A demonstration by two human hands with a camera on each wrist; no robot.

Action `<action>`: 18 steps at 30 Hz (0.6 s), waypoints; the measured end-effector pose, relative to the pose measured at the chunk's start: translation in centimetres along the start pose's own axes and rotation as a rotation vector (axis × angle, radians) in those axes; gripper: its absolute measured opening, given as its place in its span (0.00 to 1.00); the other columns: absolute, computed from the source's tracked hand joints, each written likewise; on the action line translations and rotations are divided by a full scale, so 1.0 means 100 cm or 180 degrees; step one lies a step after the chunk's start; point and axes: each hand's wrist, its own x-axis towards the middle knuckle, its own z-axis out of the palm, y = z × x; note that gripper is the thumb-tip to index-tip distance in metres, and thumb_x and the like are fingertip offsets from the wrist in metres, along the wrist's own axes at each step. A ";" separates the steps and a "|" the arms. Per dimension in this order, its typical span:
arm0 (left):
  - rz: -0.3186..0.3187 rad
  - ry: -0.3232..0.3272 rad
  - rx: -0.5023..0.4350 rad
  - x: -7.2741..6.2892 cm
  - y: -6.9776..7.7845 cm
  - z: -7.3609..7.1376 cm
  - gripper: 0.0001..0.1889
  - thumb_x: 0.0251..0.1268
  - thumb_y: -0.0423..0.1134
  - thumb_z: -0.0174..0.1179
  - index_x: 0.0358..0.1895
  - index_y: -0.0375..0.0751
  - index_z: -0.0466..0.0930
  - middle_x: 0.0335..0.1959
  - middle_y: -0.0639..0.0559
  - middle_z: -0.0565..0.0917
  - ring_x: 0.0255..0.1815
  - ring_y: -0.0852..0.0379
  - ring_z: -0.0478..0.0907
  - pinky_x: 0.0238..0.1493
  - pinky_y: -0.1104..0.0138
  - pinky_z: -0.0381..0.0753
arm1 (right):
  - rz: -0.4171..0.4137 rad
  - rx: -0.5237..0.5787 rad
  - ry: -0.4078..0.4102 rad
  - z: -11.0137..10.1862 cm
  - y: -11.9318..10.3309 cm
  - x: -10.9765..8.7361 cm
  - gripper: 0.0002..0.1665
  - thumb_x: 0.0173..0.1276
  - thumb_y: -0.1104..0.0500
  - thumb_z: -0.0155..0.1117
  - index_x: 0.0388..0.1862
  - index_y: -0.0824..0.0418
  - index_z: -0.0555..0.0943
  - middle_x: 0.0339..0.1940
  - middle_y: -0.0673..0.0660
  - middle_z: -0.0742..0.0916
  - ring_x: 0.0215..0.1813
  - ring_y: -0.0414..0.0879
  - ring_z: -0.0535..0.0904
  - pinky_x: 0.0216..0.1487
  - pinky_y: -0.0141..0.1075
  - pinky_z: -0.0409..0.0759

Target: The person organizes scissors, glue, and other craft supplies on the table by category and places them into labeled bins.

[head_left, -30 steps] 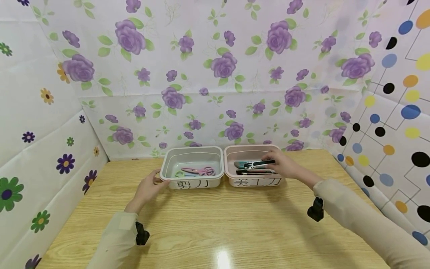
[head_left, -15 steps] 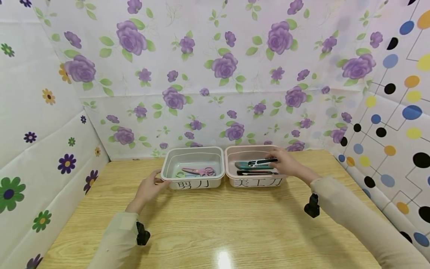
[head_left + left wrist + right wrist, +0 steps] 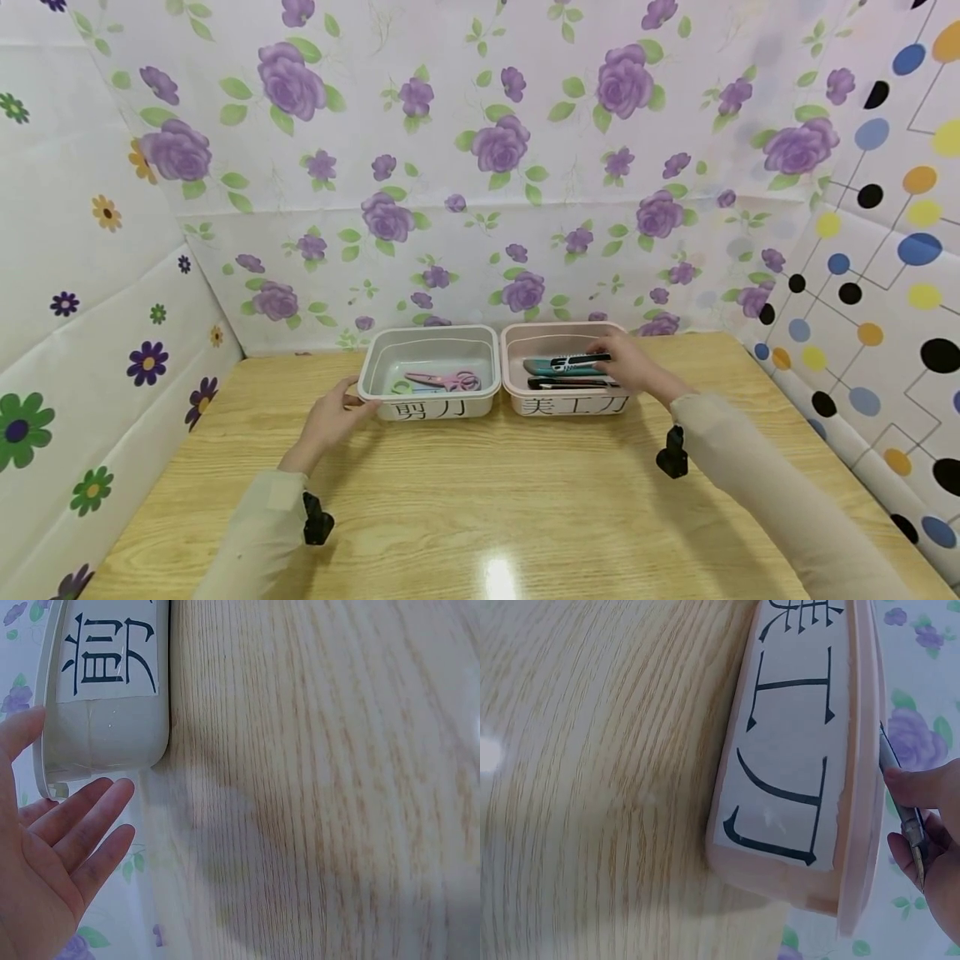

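My right hand [image 3: 628,360] pinches a black-and-silver utility knife [image 3: 577,362] over the pink bin [image 3: 639,398]. In the right wrist view the knife [image 3: 906,814] lies between thumb and fingers, just past the rim. Below it in the bin are a teal utility knife [image 3: 536,367] and some dark, slim knives [image 3: 570,383]. My left hand [image 3: 330,417] is at the near left corner of the grey bin [image 3: 431,411]. In the left wrist view its thumb touches the rim and its fingers stretch out loosely. Pink scissors [image 3: 442,381] and a green-handled item [image 3: 402,387] lie inside the grey bin.
Both bins stand side by side at the back of the wood-grain table [image 3: 465,492], with Chinese labels on their fronts. A flower-print sheet [image 3: 450,250] hangs right behind them. Patterned sheets close off the left and right sides. A black camera is strapped to each wrist.
My right forearm has swung slightly to the left, while the utility knife stays over the pink bin with small shifts. The left hand keeps its place at the grey bin.
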 end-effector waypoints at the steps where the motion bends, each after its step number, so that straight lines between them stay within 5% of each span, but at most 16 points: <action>1: -0.0004 -0.0001 -0.0006 0.000 -0.001 0.000 0.36 0.60 0.56 0.55 0.66 0.37 0.59 0.46 0.35 0.80 0.47 0.40 0.77 0.45 0.48 0.74 | -0.0001 0.0009 -0.0007 0.002 0.000 0.001 0.12 0.57 0.71 0.63 0.41 0.72 0.80 0.38 0.63 0.79 0.41 0.54 0.74 0.42 0.47 0.74; 18: 0.0014 0.0003 -0.0032 -0.001 -0.001 -0.001 0.37 0.59 0.56 0.56 0.66 0.36 0.58 0.45 0.35 0.80 0.46 0.40 0.77 0.46 0.47 0.74 | 0.0093 -0.0075 -0.0076 0.022 -0.014 0.016 0.14 0.57 0.68 0.63 0.43 0.70 0.80 0.40 0.62 0.83 0.44 0.56 0.77 0.47 0.48 0.74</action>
